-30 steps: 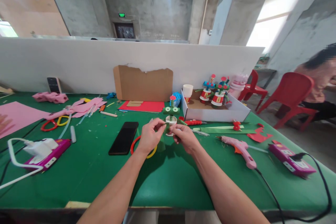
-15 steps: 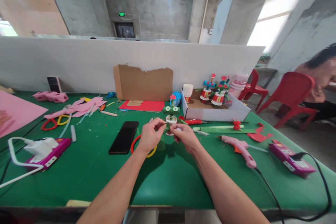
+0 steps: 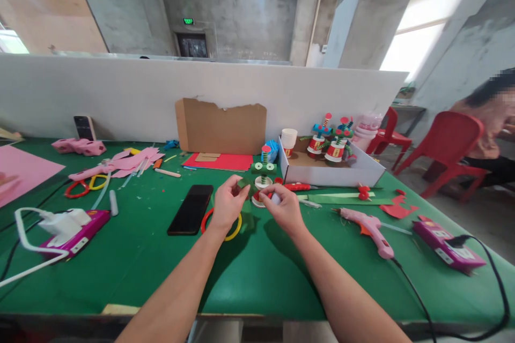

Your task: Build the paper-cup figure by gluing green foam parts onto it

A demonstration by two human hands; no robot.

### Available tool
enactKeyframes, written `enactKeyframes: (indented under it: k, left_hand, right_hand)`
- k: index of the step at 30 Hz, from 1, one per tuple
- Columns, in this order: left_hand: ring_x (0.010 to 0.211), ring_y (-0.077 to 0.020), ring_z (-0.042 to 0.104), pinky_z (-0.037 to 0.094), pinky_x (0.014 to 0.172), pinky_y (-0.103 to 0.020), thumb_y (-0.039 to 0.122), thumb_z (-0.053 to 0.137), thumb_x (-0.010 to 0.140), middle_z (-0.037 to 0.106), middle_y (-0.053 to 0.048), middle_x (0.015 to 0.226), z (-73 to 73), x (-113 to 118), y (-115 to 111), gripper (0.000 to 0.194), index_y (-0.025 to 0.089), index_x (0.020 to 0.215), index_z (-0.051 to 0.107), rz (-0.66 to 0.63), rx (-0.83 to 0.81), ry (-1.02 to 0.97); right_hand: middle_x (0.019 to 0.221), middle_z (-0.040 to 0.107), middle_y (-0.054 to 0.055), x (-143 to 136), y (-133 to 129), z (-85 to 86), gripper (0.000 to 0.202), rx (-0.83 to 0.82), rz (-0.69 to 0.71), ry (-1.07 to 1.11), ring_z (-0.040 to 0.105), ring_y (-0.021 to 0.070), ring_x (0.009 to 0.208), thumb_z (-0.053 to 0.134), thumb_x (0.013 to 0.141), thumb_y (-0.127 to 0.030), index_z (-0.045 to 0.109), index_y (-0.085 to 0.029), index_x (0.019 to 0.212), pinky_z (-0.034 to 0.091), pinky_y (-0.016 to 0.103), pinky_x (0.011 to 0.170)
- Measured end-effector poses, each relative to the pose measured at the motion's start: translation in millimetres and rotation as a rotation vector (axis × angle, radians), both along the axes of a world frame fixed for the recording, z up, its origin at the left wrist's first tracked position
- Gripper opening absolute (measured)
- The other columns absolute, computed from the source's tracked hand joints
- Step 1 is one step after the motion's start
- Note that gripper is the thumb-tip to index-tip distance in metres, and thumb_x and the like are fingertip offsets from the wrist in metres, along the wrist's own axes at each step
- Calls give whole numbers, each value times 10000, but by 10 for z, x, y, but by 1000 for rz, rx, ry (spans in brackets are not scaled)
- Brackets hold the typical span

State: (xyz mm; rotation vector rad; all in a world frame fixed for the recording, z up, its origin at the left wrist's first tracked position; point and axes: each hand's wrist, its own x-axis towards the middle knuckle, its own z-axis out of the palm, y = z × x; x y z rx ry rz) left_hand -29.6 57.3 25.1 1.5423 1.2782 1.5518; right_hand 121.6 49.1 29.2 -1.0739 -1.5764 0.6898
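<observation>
In front of me stands a small paper-cup figure (image 3: 264,168), with a green crosspiece bearing white ring eyes, a spring-like neck and a red disc on top. My left hand (image 3: 230,202) is closed in a pinch left of the figure, on a thin green paper piece (image 3: 248,220) that hangs beside the fingers. Just right of the cup, my right hand (image 3: 285,207) is also pinched closed. Something small and whitish shows at its fingers, too small to name. Under the left wrist lie scissors (image 3: 234,231) with red and yellow handles.
A black phone (image 3: 190,210) lies left of my hands. On the right are a pink glue gun (image 3: 368,228), its cord, and a purple power strip (image 3: 446,246). Behind, a white box (image 3: 333,176) holds similar figures. Pink paper scraps (image 3: 134,163) and another power strip (image 3: 84,236) lie left.
My hands have moved apart: the left one slightly left with the green paper, the right one slightly right. More of the cup's red base shows between them.
</observation>
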Motion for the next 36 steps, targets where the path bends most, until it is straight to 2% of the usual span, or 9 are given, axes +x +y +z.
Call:
enactKeyframes:
  k: [3,10,26,36]
  left_hand:
    - [532,-114,530,428,540,-211,343,620,725,557,46,587,-12,21,-4,173,190,771,554,-9,-10,-6]
    - [557,-100,510,407,536,-190,309,626,735,548,35,618,18,48,-57,158,182,688,544,-27,51,59]
    - [541,-116,563,453,529,-208,364,648,705,570,22,613,-11,75,-42,211,185,687,538,-63,3,-23]
    - [544,-108,563,446,529,-197,326,648,721,572,25,621,-27,71,-39,185,178,682,544,-60,27,-9]
  right_hand:
    - [725,691,31,-23,-13,-26,128,22,-6,-59,599,180,676,609,737,-321,661,-214,689,469,290,685]
    - [728,712,19,-17,-10,-17,115,-21,-94,-61,619,182,667,603,731,-297,686,-221,708,481,288,688]
    - [739,735,12,-17,-6,11,129,-86,-102,-34,643,192,672,604,726,-279,718,-222,713,488,292,670]
    - [804,749,44,1,14,-37,114,25,-94,-97,680,214,751,613,744,-235,727,-227,746,507,315,724]
